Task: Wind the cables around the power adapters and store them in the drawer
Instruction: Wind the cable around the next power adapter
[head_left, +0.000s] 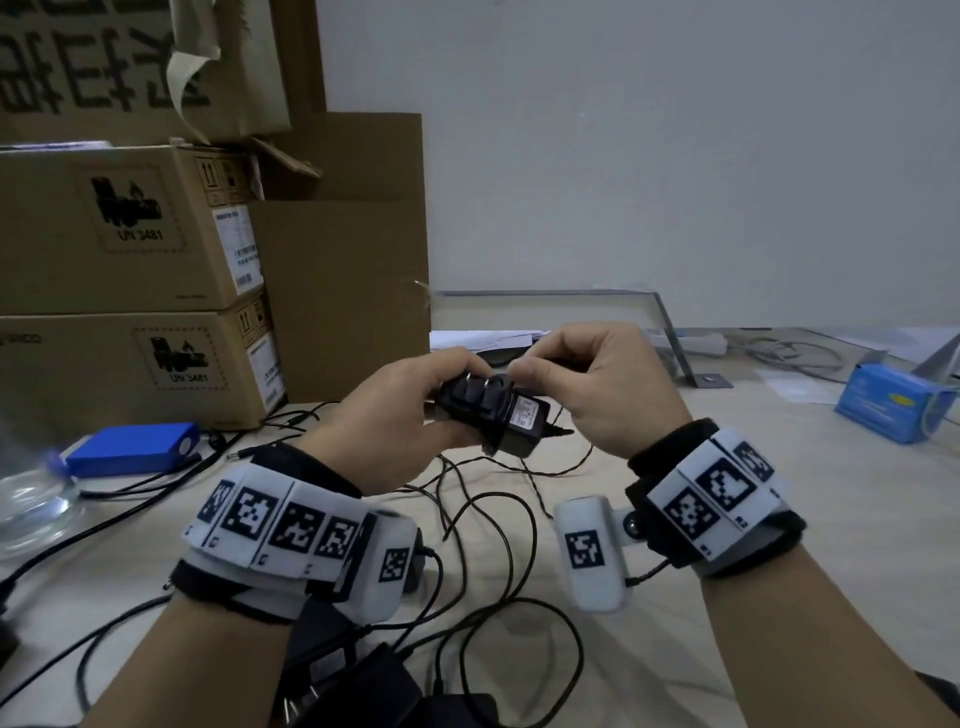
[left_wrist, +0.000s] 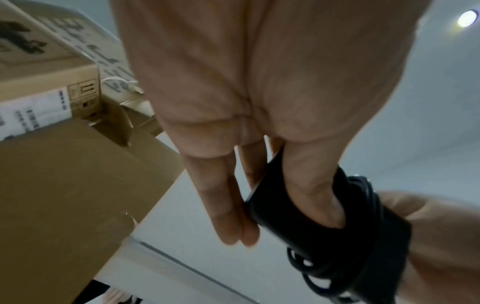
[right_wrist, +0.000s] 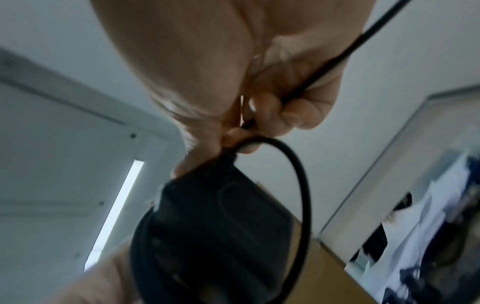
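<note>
A black power adapter (head_left: 511, 415) with metal prongs is held above the table, several turns of its thin black cable (right_wrist: 298, 164) wound around its body. My left hand (head_left: 415, 405) grips the adapter (left_wrist: 324, 226) from the left, thumb on one face and fingers behind. My right hand (head_left: 582, 374) pinches the cable (head_left: 558, 358) just above the adapter (right_wrist: 213, 226), and a loose loop curves down beside it. More black adapters (head_left: 363, 680) and tangled cables (head_left: 498, 545) lie on the table below my wrists. No drawer is in view.
Stacked cardboard boxes (head_left: 130, 280) stand at the left and back. A blue battery pack (head_left: 135, 447) and a clear plastic bottle (head_left: 31, 499) lie at the left. A blue box (head_left: 893, 405), papers and a metal bracket (head_left: 670, 332) sit at the right rear.
</note>
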